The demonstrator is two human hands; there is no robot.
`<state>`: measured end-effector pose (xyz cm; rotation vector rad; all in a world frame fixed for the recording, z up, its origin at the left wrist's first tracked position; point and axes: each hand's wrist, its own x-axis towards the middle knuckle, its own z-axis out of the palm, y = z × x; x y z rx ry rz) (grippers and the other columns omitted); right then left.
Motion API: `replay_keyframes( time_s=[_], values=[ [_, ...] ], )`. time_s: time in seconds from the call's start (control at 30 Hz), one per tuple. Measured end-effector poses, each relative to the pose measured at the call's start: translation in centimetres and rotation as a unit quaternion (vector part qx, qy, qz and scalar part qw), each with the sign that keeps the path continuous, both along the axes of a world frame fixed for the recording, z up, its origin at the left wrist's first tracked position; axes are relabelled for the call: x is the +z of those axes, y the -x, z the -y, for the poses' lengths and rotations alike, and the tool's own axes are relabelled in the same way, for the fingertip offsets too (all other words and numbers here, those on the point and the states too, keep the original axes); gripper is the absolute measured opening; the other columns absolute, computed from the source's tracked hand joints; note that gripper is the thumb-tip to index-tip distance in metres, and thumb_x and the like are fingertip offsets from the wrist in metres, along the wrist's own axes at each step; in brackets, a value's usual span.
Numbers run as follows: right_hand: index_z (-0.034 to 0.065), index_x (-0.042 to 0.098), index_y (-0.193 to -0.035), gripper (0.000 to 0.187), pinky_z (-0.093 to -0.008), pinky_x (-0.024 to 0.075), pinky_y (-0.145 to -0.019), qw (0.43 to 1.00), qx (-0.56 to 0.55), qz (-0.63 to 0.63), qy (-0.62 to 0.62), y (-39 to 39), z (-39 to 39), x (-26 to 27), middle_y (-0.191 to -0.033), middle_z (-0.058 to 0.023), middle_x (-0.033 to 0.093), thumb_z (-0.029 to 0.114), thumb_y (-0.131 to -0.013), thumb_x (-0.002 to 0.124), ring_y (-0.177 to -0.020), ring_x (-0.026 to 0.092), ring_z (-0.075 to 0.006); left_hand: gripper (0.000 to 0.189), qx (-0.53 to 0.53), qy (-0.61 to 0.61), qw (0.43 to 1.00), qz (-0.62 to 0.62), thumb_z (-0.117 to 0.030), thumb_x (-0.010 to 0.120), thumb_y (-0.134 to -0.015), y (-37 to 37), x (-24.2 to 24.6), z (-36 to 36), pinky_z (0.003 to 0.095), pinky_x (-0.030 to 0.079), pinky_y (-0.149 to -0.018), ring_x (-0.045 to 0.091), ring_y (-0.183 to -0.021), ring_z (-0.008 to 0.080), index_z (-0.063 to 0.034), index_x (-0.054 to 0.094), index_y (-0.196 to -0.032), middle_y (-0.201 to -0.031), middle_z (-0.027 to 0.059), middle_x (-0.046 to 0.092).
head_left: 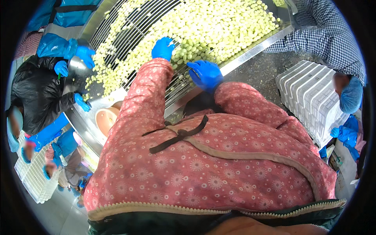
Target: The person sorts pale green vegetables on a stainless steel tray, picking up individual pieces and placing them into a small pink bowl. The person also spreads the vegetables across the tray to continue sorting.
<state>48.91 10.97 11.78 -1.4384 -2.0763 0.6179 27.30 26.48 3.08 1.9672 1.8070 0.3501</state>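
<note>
Loose pale green grapes (217,26) lie in a thick heap over a metal bar grate (126,38) with a raised steel rim. My left hand (163,49), in a blue glove, rests at the near side of the heap, its fingers bent among the fruit; whether it grips any is hidden. To its right, my right hand (205,75), also blue-gloved, is at the heap's near edge with the fingers extended and thumb apart, nothing visible in it. Between both hands some grapes lie in shade, and a few sit on the bars below.
At the left, co-workers' blue-gloved hands (85,55) are near the grapes, one beside a small green-handled tool (59,77). An orange plastic bowl (106,119) stands on the steel surface by my left forearm. Stacked white crates (311,97) and a person in a checked sleeve (308,41) are at the right.
</note>
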Motion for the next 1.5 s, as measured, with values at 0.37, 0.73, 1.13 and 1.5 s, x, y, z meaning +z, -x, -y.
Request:
replay_keyframes(
  time_s=[0.37, 0.73, 1.13, 1.5],
  values=[
    [0.0138, 0.068, -0.119, 0.029, -0.0449, 0.053, -0.087, 1.0, -0.011, -0.003, 0.019, 2.4, 0.4, -1.2, -0.109, -0.0128, 0.07, 0.028, -0.095, 0.065, -0.1, 0.067, -0.0344, 0.031, 0.132, 0.052, 0.988, 0.059, -0.041, 0.068, -0.091, 8.4, 0.8, 9.8, 0.0423, 0.053, -0.088, 0.068, -0.103, 0.0337, -0.0238, 0.071, -0.117, -0.112, 0.0131, 0.072],
    [0.0162, 0.07, -0.117, 0.026, -0.046, 0.0532, -0.085, 0.999, -0.005, 0.034, 0.039, 3.1, 1.3, -0.9, -0.106, -0.012, 0.071, 0.029, -0.095, 0.063, -0.096, 0.068, -0.034, 0.09, 0.399, -0.115, 0.909, -0.037, -0.055, 0.063, -0.09, 15.1, -2.5, 15.7, 0.0556, 0.029, -0.116, 0.034, -0.141, 0.0507, 0.0001, 0.033, -0.155, -0.154, 0.0348, 0.033],
    [0.007, 0.066, -0.127, 0.047, -0.0436, 0.0504, -0.098, 0.931, -0.332, 0.135, -0.065, -16.3, -6.6, -2.8, -0.122, -0.0185, 0.068, 0.034, -0.09, 0.072, -0.114, 0.064, -0.0351, 0.078, 0.486, -0.12, 0.858, -0.12, -0.046, 0.061, -0.094, 17.6, -1.8, 14.7, 0.056, 0.028, -0.117, 0.036, -0.139, 0.0514, 0.0027, 0.038, -0.15, -0.151, 0.0356, 0.038],
    [0.0267, 0.067, -0.13, 0.048, -0.0616, 0.0157, -0.121, 0.88, -0.283, 0.374, 0.071, -17.1, -8.2, -0.9, -0.139, -0.003, 0.062, 0.057, -0.094, 0.055, -0.135, 0.05, -0.0252, 0.05, 0.02, -0.247, 0.953, 0.175, -0.023, 0.068, -0.092, 1.6, 1.1, 6.1, 0.0488, 0.041, -0.104, 0.05, -0.123, 0.0439, -0.0031, 0.052, -0.136, -0.134, 0.0253, 0.053]
  ],
)
